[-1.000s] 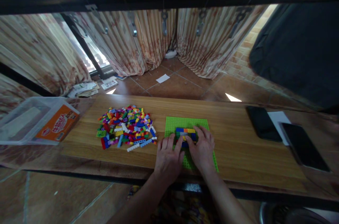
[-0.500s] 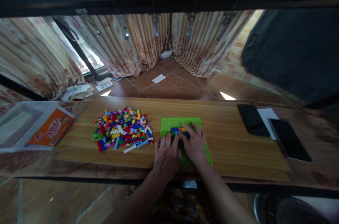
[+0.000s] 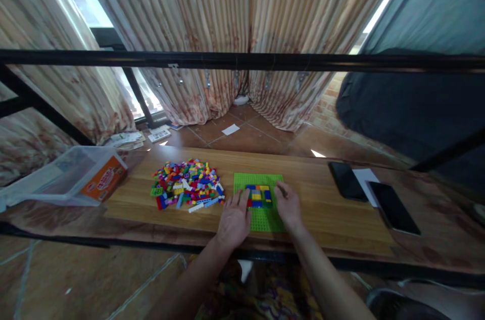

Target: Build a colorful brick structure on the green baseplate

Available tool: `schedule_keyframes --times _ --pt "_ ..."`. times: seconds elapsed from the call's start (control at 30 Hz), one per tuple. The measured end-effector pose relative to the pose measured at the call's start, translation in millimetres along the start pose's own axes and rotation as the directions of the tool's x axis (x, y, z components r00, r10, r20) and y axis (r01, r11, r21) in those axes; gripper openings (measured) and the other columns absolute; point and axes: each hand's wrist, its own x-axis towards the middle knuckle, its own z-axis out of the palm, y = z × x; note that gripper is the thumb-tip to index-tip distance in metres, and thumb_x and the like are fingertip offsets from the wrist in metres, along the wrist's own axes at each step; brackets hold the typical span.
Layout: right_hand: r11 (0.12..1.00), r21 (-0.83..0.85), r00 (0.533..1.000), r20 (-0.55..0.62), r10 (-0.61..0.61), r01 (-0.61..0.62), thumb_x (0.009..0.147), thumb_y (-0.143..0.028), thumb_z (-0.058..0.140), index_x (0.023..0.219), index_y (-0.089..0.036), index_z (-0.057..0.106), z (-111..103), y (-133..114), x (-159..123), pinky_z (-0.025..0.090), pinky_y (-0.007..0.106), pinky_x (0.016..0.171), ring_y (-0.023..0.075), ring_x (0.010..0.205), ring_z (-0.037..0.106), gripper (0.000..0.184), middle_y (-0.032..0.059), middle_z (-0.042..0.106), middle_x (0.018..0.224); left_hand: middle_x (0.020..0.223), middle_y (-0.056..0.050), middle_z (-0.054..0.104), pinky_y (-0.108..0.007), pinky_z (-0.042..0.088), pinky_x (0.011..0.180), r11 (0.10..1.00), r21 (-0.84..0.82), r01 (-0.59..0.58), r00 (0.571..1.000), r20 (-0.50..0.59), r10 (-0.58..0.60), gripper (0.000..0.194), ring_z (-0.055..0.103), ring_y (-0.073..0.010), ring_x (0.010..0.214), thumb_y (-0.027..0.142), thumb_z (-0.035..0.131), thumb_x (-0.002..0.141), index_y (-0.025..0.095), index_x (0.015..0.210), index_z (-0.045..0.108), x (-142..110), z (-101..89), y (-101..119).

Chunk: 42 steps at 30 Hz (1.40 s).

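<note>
A green baseplate (image 3: 261,219) lies on the wooden table (image 3: 333,214) in front of me. A small block of blue, yellow, red and green bricks (image 3: 258,195) is built on it. My left hand (image 3: 234,218) rests flat on the plate's left edge, fingers stretched out beside the bricks. My right hand (image 3: 289,205) lies at the plate's right edge, fingers loosely extended and touching the build's right side. Neither hand holds anything. A heap of loose coloured bricks (image 3: 186,184) lies left of the plate.
A clear plastic box with an orange label (image 3: 71,177) stands at the table's left end. Two dark phones (image 3: 345,180) (image 3: 394,201) and a white paper lie at the right. A black bar (image 3: 242,61) crosses above; curtains hang behind.
Both hands have come off the top of the brick block and moved apart to its sides, uncovering it. My head has lifted, so the table sits lower and farther in view.
</note>
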Motion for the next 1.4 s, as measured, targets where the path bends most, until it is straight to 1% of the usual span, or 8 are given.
schedule_keyframes --times 0.13,0.3,0.5,0.57,0.67,0.8,1.1,1.4 --pt "0.994 0.103 0.999 -0.027 0.039 -0.036 0.086 -0.045 0.046 0.11 -0.011 0.067 -26 0 -8 0.053 0.04 0.08 0.0237 0.088 0.068 0.047 0.0147 0.072 0.102 0.138 -0.013 0.051 -0.046 0.041 0.107 0.997 -0.072 -0.003 0.997 -0.075 -0.002 0.048 0.048 -0.0253 0.128 0.019 0.047 0.088 0.018 0.137 0.045 -22 -9.9 -18" --pt "0.973 0.195 0.988 -0.066 0.141 -0.125 0.077 -0.047 0.061 0.096 -0.014 0.071 -39 0 -34 0.051 0.043 0.087 0.0261 0.092 0.068 0.039 0.013 0.074 0.098 0.131 -0.011 0.057 -0.042 0.047 0.104 0.994 -0.111 0.016 0.986 -0.162 -0.034 0.041 0.054 -0.0224 0.122 0.018 0.046 0.09 0.018 0.13 0.05 -62 -16.8 -44" --pt "0.991 0.048 0.989 0.094 0.117 -0.122 0.081 -0.05 0.057 0.097 -0.02 0.072 -33 0 -70 0.048 0.046 0.095 0.0282 0.103 0.066 0.037 0.0117 0.072 0.108 0.115 -0.01 0.065 -0.039 0.053 0.095 0.981 -0.134 0.143 0.948 -0.267 -0.174 0.031 0.061 -0.0208 0.109 0.018 0.046 0.09 0.019 0.119 0.058 -89 -34.5 -71" --pt "0.993 -0.034 0.987 0.112 0.112 -0.109 0.08 -0.051 0.056 0.097 -0.022 0.072 -34 2 -75 0.046 0.047 0.097 0.0297 0.106 0.065 0.038 0.0106 0.071 0.11 0.106 -0.009 0.066 -0.037 0.054 0.09 0.959 -0.147 0.242 0.905 -0.323 -0.278 0.027 0.063 -0.0204 0.101 0.019 0.047 0.09 0.018 0.113 0.06 -90 -45.0 -85" --pt "0.981 -0.144 0.984 0.1 0.148 -0.133 0.078 -0.055 0.055 0.097 -0.025 0.073 -39 10 -73 0.047 0.049 0.095 0.0324 0.106 0.065 0.04 0.0094 0.072 0.11 0.095 -0.008 0.066 -0.038 0.055 0.083 0.884 -0.14 0.445 0.783 -0.418 -0.46 0.024 0.064 -0.0217 0.091 0.022 0.049 0.087 0.017 0.106 0.062 -88 -62.9 -116" --pt "0.966 -0.228 0.98 0.128 0.151 -0.119 0.074 -0.059 0.054 0.096 -0.027 0.074 -43 25 -63 0.05 0.049 0.09 0.0341 0.103 0.066 0.044 0.008 0.073 0.108 0.101 -0.01 0.064 -0.04 0.053 0.085 0.765 -0.104 0.635 0.66 -0.442 -0.608 0.036 0.062 -0.0243 0.095 0.025 0.054 0.083 0.014 0.117 0.059 -82 -82.8 -155" --pt "0.968 -0.244 0.983 0.161 0.092 -0.05 0.076 -0.058 0.052 0.099 -0.024 0.073 -41 33 -62 0.05 0.045 0.09 0.032 0.105 0.065 0.045 0.0071 0.072 0.112 0.111 -0.014 0.062 -0.037 0.045 0.093 0.712 0.105 0.695 0.717 -0.185 -0.672 0.046 0.058 -0.0263 0.104 0.023 0.058 0.079 0.014 0.125 0.058 -56 -97.9 -177" --pt "0.985 -0.165 0.988 0.139 0.066 -0.042 0.08 -0.055 0.051 0.096 -0.022 0.072 -33 21 -64 0.047 0.045 0.094 0.0288 0.102 0.065 0.043 0.0093 0.071 0.109 0.099 -0.009 0.066 -0.035 0.049 0.084 0.69 -0.081 0.72 0.674 -0.156 -0.722 0.037 0.064 -0.0232 0.093 0.028 0.062 0.077 0.014 0.111 0.06 -59 -105.4 -178"
